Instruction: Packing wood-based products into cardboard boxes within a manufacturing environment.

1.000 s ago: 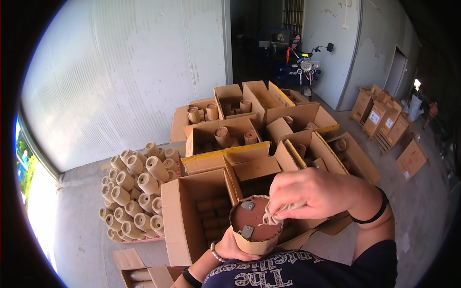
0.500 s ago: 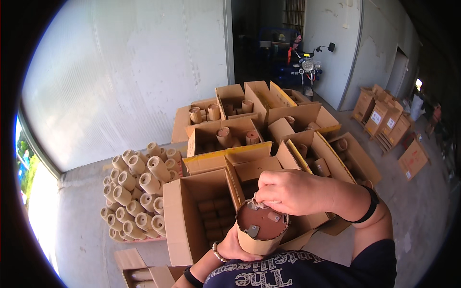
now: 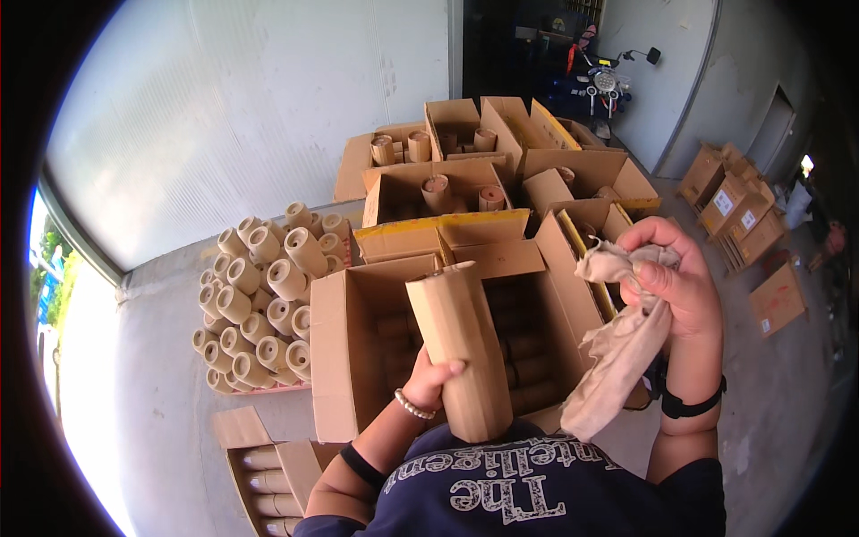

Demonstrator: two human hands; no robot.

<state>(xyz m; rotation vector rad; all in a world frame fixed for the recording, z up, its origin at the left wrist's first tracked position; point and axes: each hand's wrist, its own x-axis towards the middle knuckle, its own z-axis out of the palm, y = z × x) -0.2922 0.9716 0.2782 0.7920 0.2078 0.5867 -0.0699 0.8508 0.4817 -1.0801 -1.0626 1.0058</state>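
Observation:
A tall tan cylinder [image 3: 461, 353] with a faceted, paper-like side stands nearly upright, tilted a little, against my front. My left hand [image 3: 428, 380] is closed round its left side, thumb across the front. Its top face is turned away from view. Off to the right, my right hand [image 3: 667, 277] grips a crumpled beige cloth [image 3: 617, 376] that hangs down beside the box, apart from the cylinder. Beyond the cylinder, an open cardboard box [image 3: 329, 349] contains rows of similar brown cylinders lying on their sides.
More open cardboard boxes [image 3: 438, 234] with cylinders stand behind. On the left is a pile of hollow tan cylinders [image 3: 259, 295]. A smaller box [image 3: 295, 474] of cylinders sits at lower left. Stacked cartons [image 3: 729, 206] and a motorbike [image 3: 604, 85] are farther off.
The cylinder has been tipped up, so its side shows instead of its brown end with metal pieces. My right hand has moved away right, carrying the cloth. The view has shifted.

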